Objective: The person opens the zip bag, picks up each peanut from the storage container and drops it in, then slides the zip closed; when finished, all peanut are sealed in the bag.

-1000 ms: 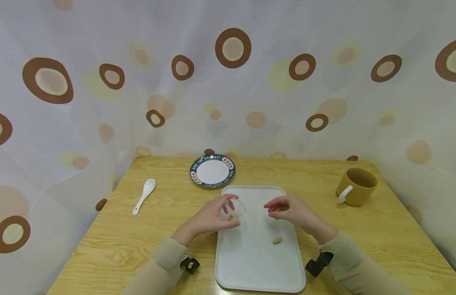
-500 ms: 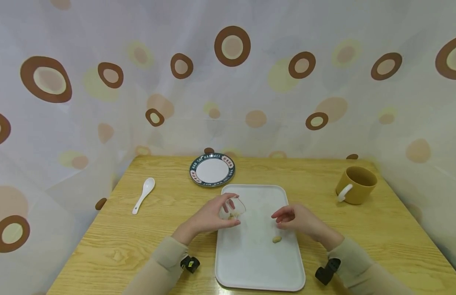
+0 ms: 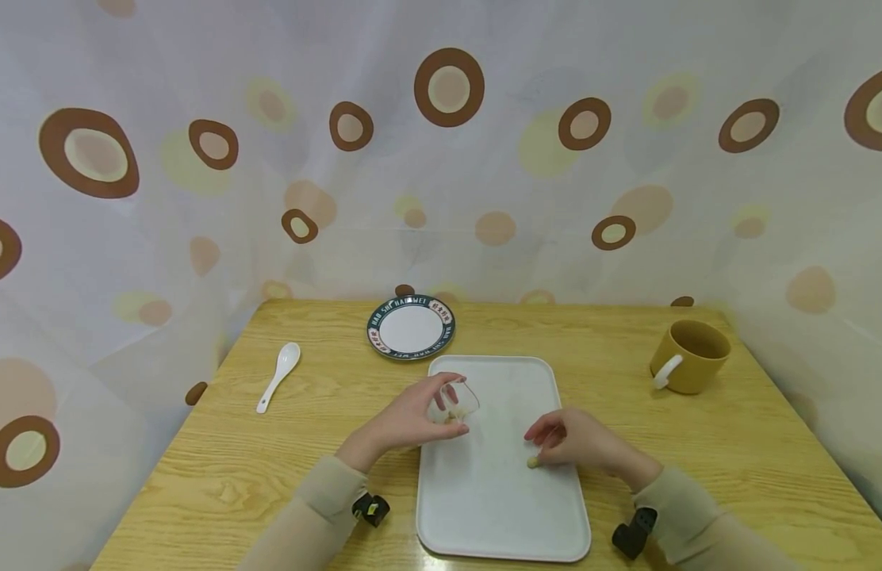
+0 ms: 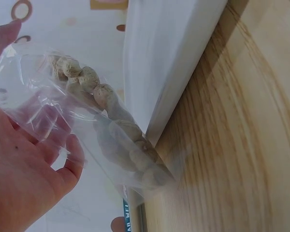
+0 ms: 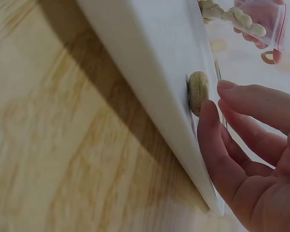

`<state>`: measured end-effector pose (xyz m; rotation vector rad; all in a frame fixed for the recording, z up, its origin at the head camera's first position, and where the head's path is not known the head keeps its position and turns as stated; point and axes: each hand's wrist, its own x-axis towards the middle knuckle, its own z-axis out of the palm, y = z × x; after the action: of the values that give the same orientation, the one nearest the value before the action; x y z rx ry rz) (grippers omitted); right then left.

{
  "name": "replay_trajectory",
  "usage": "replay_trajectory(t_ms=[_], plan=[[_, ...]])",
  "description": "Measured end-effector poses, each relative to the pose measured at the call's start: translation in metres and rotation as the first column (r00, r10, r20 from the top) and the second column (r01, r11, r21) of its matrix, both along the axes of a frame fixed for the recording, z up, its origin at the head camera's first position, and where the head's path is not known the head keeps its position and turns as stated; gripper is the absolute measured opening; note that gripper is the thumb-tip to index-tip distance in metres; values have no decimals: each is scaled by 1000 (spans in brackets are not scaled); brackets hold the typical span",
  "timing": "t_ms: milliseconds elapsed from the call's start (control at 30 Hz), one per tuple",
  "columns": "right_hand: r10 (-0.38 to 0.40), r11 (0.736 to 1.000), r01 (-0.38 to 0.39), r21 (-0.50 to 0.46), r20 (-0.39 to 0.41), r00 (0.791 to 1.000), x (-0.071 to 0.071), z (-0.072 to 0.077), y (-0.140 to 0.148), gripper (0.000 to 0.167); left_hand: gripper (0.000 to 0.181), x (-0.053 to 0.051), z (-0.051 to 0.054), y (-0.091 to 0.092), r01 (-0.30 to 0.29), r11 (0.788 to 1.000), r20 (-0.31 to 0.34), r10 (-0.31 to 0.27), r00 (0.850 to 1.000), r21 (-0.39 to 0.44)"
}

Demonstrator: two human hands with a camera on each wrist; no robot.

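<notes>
A clear zip bag with several peanuts inside is held up by my left hand over the white tray's left edge. Fingers and thumb spread the bag's mouth, which faces right in the head view. One loose peanut lies on the white tray, near its right side. My right hand is right at this peanut, its thumb partly in front of it. In the right wrist view the index fingertip stands apart from the peanut; whether the thumb touches it is hard to tell.
A plate with a dark patterned rim lies behind the tray. To the left is a white spoon. A mustard-yellow mug with a white handle stands at the right. The wooden table meets a patterned cloth backdrop.
My right hand has come down and toward me from above the tray's middle to the loose peanut. The left hand with the bag has stayed nearly in place.
</notes>
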<state>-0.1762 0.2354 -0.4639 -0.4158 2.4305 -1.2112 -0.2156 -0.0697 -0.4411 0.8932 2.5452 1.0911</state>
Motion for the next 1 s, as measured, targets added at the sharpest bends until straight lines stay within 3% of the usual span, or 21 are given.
replay_trajectory(t_ms=[600, 833, 1000], plan=[[41, 999, -40, 32, -33, 999, 3, -5, -5, 13, 72, 1, 2, 0, 1, 1000, 2, -2, 1000, 5], [-13, 1000, 13, 0, 29, 1000, 2, -1, -4, 18, 74, 2, 3, -1, 13, 1000, 6, -13, 1000, 17], [-55, 998, 55, -16, 18, 998, 0, 8, -2, 24, 74, 1, 3, -1, 16, 1000, -5, -16, 1000, 15]])
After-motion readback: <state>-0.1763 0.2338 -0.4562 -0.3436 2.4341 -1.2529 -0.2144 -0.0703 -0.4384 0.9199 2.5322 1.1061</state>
